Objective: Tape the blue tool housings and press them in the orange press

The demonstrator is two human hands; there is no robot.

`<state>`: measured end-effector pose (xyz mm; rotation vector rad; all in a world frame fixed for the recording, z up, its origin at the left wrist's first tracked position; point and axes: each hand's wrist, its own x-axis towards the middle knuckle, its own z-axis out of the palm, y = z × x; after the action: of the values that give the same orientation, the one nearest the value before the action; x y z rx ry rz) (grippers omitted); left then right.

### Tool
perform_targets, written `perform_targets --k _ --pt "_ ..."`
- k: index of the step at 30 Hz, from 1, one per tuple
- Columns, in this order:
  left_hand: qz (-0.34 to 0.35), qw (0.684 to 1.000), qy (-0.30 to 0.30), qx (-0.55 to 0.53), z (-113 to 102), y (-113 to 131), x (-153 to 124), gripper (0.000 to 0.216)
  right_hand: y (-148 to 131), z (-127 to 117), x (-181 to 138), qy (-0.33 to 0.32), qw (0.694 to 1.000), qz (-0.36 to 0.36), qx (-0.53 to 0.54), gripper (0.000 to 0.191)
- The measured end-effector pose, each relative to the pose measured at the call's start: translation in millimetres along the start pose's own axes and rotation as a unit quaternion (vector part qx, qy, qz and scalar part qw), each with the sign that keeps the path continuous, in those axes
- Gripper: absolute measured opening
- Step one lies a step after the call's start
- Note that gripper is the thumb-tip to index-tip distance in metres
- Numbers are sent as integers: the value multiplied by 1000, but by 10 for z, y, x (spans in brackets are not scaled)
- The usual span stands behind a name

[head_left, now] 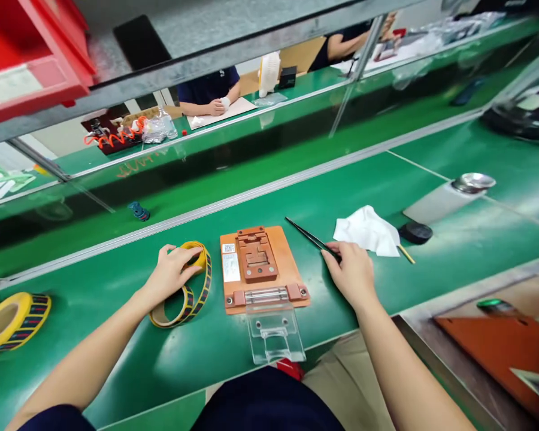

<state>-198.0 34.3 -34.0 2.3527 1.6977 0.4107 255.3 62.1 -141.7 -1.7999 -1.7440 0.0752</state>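
My left hand [173, 272] rests on a yellow label roll [186, 293] lying flat on the green bench, fingers curled over its far rim. My right hand [353, 272] pinches the near end of black tweezers [308, 235] that lie on the mat and point up-left. Between the hands sits an orange-brown fixture plate [291, 263] with a raised block [256, 254], a white label strip and a clear hinged flap [276, 332] folded toward me.
A white cloth [366, 230], a black round lid [415, 232] and a thin stick lie right of the tweezers. A metal dish [474, 181] sits farther right. A second yellow roll [9, 317] is at far left. Other people work across the conveyor.
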Motion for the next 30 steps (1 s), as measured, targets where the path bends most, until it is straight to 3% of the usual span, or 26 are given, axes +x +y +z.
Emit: perform_targets --k 6,10,13,18,21,23,26,30 --pt "-93 994 40 45 132 5 486 41 -84 -53 -29 6 999 12 45 25" --pt "-117 988 79 67 105 107 538 43 -119 -96 -39 1 998 14 69 23" --pt "-113 984 113 84 61 264 337 45 -145 -119 -51 1 997 18 74 23" --pt "-112 977 151 104 39 535 -262 44 -195 -145 -76 -3 999 14 52 24" --pt "-97 976 172 92 126 740 -538 38 -228 -173 -85 -13 999 15 31 25" --pt "-78 978 187 40 241 891 -576 34 -247 -193 -91 -18 999 21 20 24" --pt "-62 978 192 -51 472 1056 -353 36 -263 -219 -103 -11 999 41 10 22" --pt "-99 970 199 -97 740 1042 312 49 -285 -258 -123 1 997 75 -7 21"
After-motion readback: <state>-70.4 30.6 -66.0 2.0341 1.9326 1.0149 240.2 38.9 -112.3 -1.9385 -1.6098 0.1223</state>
